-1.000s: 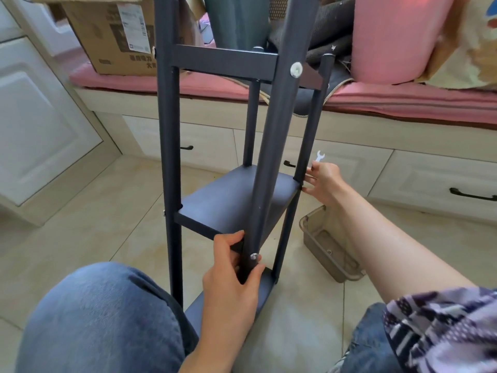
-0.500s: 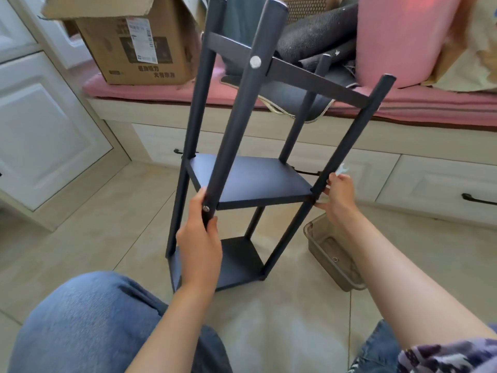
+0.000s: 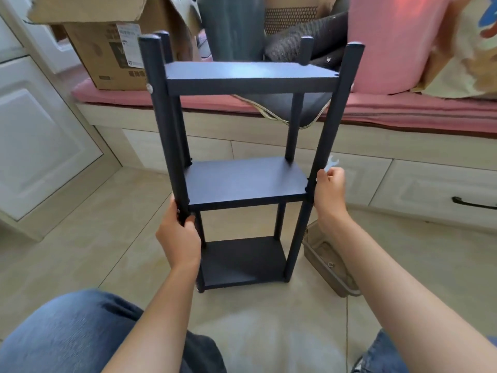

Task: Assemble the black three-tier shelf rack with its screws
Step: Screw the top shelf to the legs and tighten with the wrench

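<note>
Three black shelves sit between four posts, and the rack (image 3: 243,181) stands upright on the tiled floor (image 3: 88,238) just before the person's knees. Left hand (image 3: 179,232) grips the near left post below the middle shelf; right hand (image 3: 330,192) steadies the near right post while pinching a small wrench (image 3: 330,164), though how firmly is hard to tell. Holding both posts low and square should let remaining screws tighten evenly. A clear tray (image 3: 329,265) lies on the floor beside the rack's right foot, before a pink-cushioned bench (image 3: 403,111) with drawers.
</note>
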A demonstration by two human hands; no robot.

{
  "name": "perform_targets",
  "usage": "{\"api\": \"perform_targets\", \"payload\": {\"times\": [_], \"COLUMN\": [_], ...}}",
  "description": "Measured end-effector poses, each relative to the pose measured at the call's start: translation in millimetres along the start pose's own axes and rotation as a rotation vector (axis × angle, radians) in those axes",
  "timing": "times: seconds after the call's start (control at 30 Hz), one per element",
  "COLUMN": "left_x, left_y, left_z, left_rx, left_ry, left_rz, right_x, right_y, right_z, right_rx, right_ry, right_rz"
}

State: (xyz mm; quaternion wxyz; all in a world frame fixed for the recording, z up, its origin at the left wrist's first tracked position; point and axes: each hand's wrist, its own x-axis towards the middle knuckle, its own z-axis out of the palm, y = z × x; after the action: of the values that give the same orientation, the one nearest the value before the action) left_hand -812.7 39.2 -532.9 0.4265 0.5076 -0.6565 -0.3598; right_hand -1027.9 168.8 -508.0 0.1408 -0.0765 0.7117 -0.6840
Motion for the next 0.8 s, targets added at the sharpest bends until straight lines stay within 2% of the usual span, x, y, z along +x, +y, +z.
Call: {"api": "perform_targets", "payload": {"times": [0.27, 0.6, 0.8], "left_x": [35, 63, 57], "left_y": [-35, -40, -38], "left_z": [7, 15, 19], "left_rx": [0.007, 0.019, 0.080], "left_ry": [-0.032, -0.049, -0.137], "left_rz": [-0.087, -0.218, -0.291], "right_x": [-42, -84, -107], "right_y": [3, 11, 11], "right_z": [8, 16, 15], "right_rx": [-0.124, -0.179, -0.170], "right_ry": [-0.046, -0.063, -0.090], "right_rz": [-0.152, -0.144, -0.124]}}
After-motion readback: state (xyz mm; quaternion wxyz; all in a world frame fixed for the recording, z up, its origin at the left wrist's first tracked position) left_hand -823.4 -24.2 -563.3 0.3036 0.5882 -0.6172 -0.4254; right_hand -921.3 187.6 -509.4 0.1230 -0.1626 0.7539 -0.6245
